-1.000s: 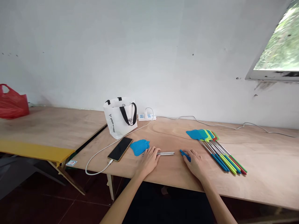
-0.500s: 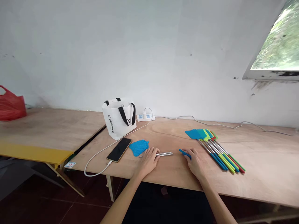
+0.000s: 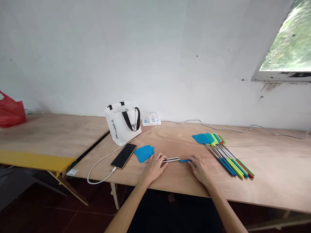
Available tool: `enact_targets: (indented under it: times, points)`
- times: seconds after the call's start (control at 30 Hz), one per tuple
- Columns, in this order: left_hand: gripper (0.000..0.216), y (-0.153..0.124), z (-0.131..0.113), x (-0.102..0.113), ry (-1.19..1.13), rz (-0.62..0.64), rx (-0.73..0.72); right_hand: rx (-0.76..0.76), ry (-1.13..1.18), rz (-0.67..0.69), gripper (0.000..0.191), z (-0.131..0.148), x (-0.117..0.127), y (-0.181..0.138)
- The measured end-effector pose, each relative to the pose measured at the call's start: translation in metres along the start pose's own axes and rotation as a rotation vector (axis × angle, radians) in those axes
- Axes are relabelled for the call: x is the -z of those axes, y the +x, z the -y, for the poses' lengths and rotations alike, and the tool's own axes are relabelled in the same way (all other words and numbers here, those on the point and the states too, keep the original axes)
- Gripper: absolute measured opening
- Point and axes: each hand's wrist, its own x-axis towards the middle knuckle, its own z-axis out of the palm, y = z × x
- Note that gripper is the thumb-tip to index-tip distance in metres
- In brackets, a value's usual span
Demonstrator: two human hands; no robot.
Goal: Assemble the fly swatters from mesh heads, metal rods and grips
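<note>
My left hand [image 3: 156, 165] is closed over two thin metal rods [image 3: 173, 159] lying side by side on the table. Blue fly swatter heads [image 3: 143, 153] lie flat just left of that hand. Between the fingers of my right hand [image 3: 198, 164] is a blue handle grip [image 3: 184, 160], lying level with its left end at the right tip of the nearer rod. Whether the rod has entered the grip, I cannot tell. Several whole fly swatters [image 3: 227, 158] with coloured heads and handles rest in a fanned row to the right.
A phone [image 3: 123, 156] on a white charging cable [image 3: 93, 168] lies at the left. Behind it stand a white bag [image 3: 121, 129] and a power strip [image 3: 145, 122] near the wall. A red plastic bag [image 3: 12, 111] sits on another table.
My right hand has turned the blue grip from slanted to level and brought it left against the rod's end. My left hand has stayed on the rods.
</note>
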Motion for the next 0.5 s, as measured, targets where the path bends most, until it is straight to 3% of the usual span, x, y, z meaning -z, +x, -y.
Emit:
enact_targets:
  times: [0.5]
  points:
    - [0.007,0.0005,0.0001,0.0000,0.021,-0.009,-0.002,-0.013,-0.003,0.000,0.026,-0.0024,-0.0004,-0.0001]
